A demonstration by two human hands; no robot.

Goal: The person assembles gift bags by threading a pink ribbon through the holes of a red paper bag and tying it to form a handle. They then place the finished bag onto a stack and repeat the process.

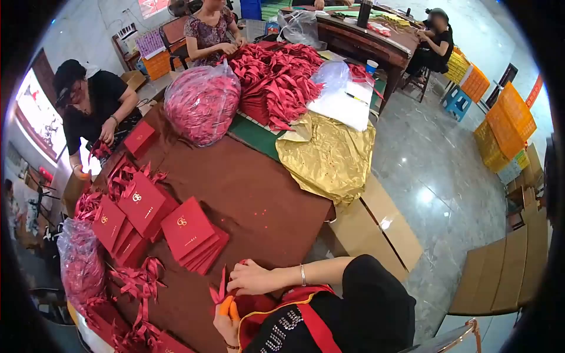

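Note:
My left hand [225, 322], with orange covers on its fingers, is closed on a red ribbon [220, 287] near the table's front edge. Just above it my right hand [250, 278], a bracelet at the wrist, curls its fingers round the same ribbon. Close against my body, below the hands, lies a red piece [256, 303] that looks like a bag, partly hidden by my apron and arm. Beyond my hands a fanned stack of red gift bags [191, 230] with gold print rests on the brown cloth. Another pile of red bags [143, 200] lies left of it.
Loose red ribbons [141, 279] and a plastic sack [82, 259] line the left side. A large ribbon-filled bag [203, 106], a heap of ribboned bags [276, 82] and gold wrapping [329, 156] stand farther back. Co-workers sit around; cardboard [376, 229] lies right.

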